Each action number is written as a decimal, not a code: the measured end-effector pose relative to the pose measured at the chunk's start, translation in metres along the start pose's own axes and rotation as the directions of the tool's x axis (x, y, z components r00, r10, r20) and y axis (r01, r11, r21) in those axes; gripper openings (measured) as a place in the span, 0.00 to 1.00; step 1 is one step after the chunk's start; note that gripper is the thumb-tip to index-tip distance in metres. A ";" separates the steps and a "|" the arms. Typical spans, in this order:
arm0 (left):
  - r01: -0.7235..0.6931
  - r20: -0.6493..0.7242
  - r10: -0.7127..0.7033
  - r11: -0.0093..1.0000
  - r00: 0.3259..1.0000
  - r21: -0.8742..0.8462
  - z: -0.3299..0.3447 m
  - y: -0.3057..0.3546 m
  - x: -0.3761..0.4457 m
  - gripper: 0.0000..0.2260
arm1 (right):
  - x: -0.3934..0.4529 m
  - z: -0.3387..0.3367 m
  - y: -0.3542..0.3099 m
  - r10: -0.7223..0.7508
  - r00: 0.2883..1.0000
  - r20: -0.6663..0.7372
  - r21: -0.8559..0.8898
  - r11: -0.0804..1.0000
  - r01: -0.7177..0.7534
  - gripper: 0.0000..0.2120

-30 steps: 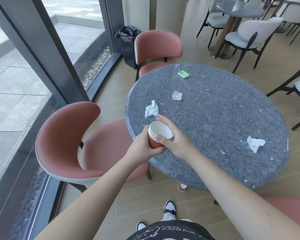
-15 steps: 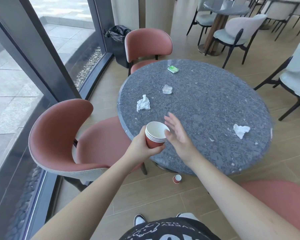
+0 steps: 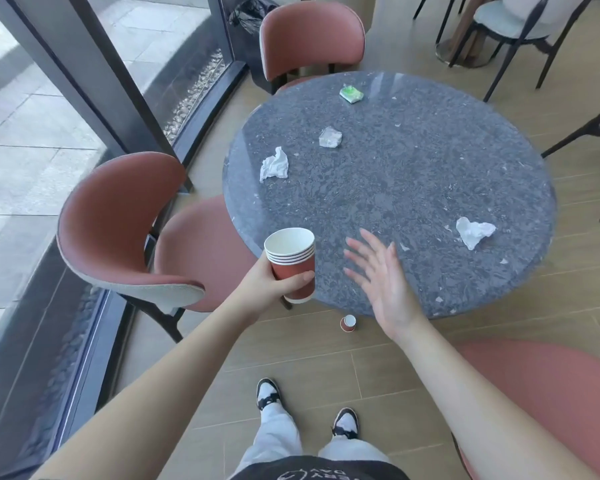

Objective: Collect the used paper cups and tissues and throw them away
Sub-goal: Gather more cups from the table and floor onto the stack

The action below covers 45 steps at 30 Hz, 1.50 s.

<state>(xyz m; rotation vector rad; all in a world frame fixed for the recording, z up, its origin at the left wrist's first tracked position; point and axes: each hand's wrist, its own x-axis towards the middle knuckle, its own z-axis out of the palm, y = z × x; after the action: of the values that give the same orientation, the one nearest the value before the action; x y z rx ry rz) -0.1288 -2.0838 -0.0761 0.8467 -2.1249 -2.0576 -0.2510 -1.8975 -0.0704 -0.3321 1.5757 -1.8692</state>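
The left hand (image 3: 269, 284) keeps its grip curled round a stack of nested red cups (image 3: 292, 263), the top cup showing a bare white inside, just off the near edge of the round bench (image 3: 413, 181). The right hand (image 3: 381, 278) hovers over that near edge, fingers spread wide, holding nothing. Crumpled tissues (image 3: 274, 164) (image 3: 330, 137) (image 3: 474, 231) and a green packet (image 3: 351, 94) lie on the bench; one cup (image 3: 348, 322) lies on the floor below its near edge.

Over the table: my right hand (image 3: 383, 282) has bare grey tabletop (image 3: 413, 174) ahead.
In the way: crumpled tissue (image 3: 473, 232) right; red chair (image 3: 118, 230) crowds my left.
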 end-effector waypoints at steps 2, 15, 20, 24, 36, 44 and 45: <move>0.008 -0.016 -0.008 1.000 1.000 -0.010 0.013 -0.004 -0.007 0.37 | -0.002 -0.017 0.007 0.038 0.999 0.020 -0.027 0.999 -0.038 0.28; 0.021 0.008 -0.022 0.988 1.000 0.153 0.033 -0.079 -0.013 0.33 | -0.019 -0.049 0.070 0.122 0.993 -0.008 -0.089 0.989 -0.122 0.23; 0.010 0.055 -0.024 0.971 0.998 0.238 0.028 -0.146 0.003 0.31 | -0.017 -0.045 0.137 0.146 0.986 -0.077 -0.061 0.987 -0.150 0.20; -0.015 0.096 -0.008 0.971 0.995 0.240 0.029 -0.205 0.025 0.31 | -0.010 -0.052 0.202 0.164 0.981 -0.102 -0.062 0.983 -0.171 0.17; -0.039 0.129 0.011 0.977 0.992 0.212 0.062 -0.390 0.099 0.34 | 0.053 -0.126 0.398 0.217 0.967 -0.131 -0.272 0.931 -0.245 0.13; -0.064 0.116 0.041 0.976 0.992 0.207 0.088 -0.501 0.175 0.33 | 0.121 -0.187 0.505 0.225 0.967 -0.120 -0.454 0.854 -0.255 0.13; -0.066 0.113 0.043 0.976 0.993 0.207 0.090 -0.512 0.184 0.33 | 0.128 -0.193 0.516 0.233 0.965 -0.117 -0.474 0.841 -0.261 0.12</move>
<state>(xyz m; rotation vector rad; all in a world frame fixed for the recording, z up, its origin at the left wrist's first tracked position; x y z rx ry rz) -0.1492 -2.0567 -0.6264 0.7019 -2.4290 -1.9177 -0.2942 -1.8561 -0.6325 -0.2770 2.0169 -1.2770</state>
